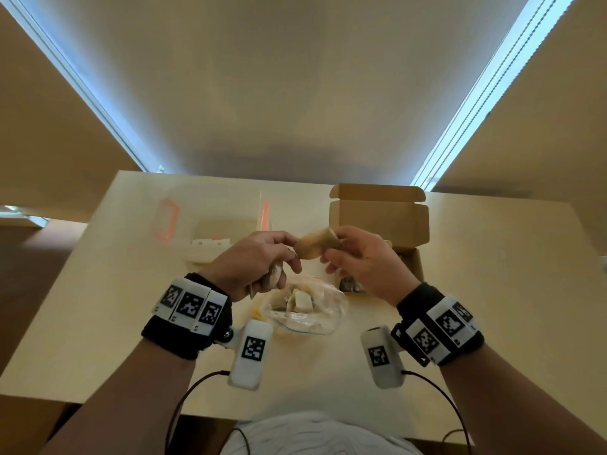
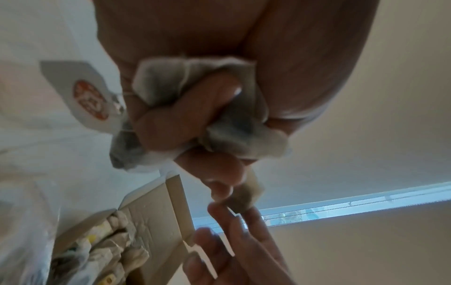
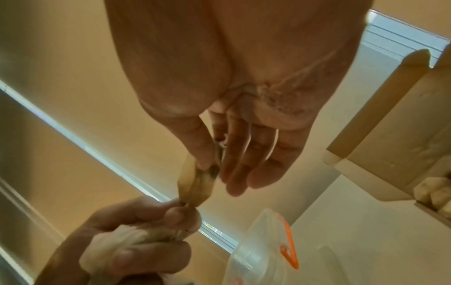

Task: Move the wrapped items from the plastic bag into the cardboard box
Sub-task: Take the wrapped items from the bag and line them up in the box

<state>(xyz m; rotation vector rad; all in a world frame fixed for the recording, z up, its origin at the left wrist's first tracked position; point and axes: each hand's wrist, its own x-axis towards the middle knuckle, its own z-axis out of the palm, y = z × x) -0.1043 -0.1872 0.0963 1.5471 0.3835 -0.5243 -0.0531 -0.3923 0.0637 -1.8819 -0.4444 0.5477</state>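
Note:
A small tan wrapped item [image 1: 317, 246] hangs in the air above the table, pinched at both ends. My right hand [image 1: 330, 251] pinches its right end between thumb and forefinger, the other fingers straight [image 3: 244, 169]. My left hand [image 1: 294, 254] pinches its left end and also grips a crumpled bunch of pale wrapped items [image 2: 171, 83] in its curled fingers; a paper tag [image 2: 90, 98] with an orange mark dangles from them. The clear plastic bag [image 1: 305, 310] lies below the hands with more wrapped pieces inside. The open cardboard box [image 1: 377, 221] stands at the right rear, holding several wrapped items [image 2: 114, 237].
Clear plastic containers with orange clips [image 1: 166, 221] [image 3: 288, 248] and a flat white piece [image 1: 210, 249] sit at the back left of the pale table [image 1: 98, 307]. The box lid [image 1: 377, 192] stands upright behind the box. Cables trail at the near edge.

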